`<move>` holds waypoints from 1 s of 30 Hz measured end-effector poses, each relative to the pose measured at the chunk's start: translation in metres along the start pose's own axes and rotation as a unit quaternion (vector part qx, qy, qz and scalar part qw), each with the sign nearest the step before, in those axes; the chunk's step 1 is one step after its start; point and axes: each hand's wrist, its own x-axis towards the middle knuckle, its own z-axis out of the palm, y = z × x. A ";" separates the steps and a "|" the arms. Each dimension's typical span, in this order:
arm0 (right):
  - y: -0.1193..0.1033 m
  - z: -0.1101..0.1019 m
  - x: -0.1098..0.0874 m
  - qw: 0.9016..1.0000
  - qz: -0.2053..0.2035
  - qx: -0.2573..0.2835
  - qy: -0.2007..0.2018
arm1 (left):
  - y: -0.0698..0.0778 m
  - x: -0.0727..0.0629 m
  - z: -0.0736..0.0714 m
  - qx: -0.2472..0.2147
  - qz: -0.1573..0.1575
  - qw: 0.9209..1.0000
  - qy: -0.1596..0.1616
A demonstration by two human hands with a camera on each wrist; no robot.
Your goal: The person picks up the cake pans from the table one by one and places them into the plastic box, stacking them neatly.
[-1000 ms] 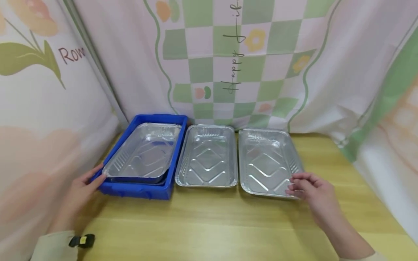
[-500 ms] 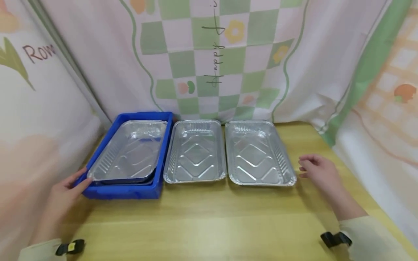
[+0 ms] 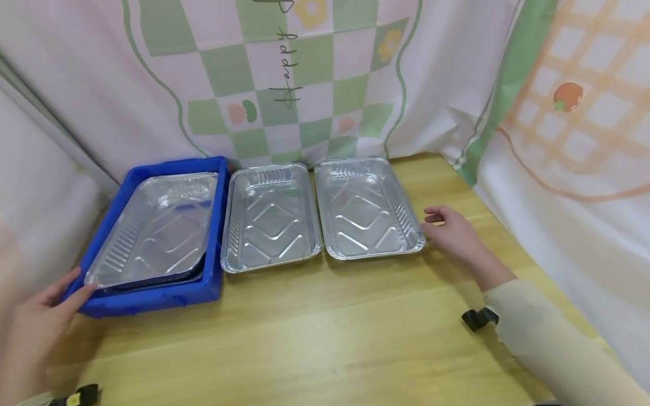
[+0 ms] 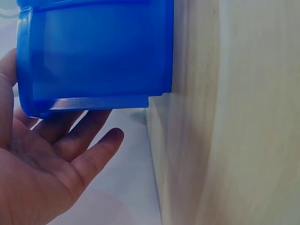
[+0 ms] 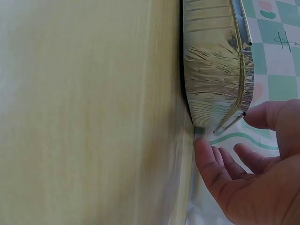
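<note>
On the left stands a blue plastic bin with a foil tray inside, sitting a little tilted over a dark edge. My left hand holds the bin's front left corner, thumb at the rim and fingers against the outer side wall. Two more empty foil trays lie beside the bin, a middle tray and a right tray. My right hand is at the right tray's front right corner, with its thumb right at the rim and the other fingers loosely bent, holding nothing.
Everything stands on a wooden table. A printed curtain hangs close behind the bin and trays, and more cloth falls along the right edge. Black bands sit at both wrists.
The right tray has moved back, nearly into line with the middle one. My right hand has let go of it and moved slightly off, then back to its corner. The head view has swung right.
</note>
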 end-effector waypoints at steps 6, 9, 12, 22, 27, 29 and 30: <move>-0.004 0.007 0.009 0.999 -0.014 0.019 -0.023 | 0.001 -0.004 -0.006 0.009 -0.013 1.000 0.003; -0.002 0.008 0.009 0.999 -0.024 0.014 -0.027 | 0.006 -0.003 -0.005 0.018 0.000 1.000 -0.002; 0.002 0.009 0.009 0.999 -0.030 0.016 -0.029 | 0.008 -0.001 -0.003 0.020 0.017 1.000 0.000; 0.013 0.010 0.011 0.995 -0.028 0.081 -0.044 | 0.015 -0.002 0.000 0.011 0.065 0.998 -0.012; 0.018 0.011 0.011 0.989 -0.036 0.131 -0.059 | 0.016 -0.001 -0.001 0.013 0.092 0.996 -0.011; 0.020 0.012 0.012 0.986 -0.039 0.151 -0.065 | 0.015 -0.002 -0.002 0.005 0.094 0.995 -0.011; 0.022 0.013 0.012 0.983 -0.037 0.165 -0.069 | 0.014 -0.003 -0.002 0.001 0.095 0.995 -0.013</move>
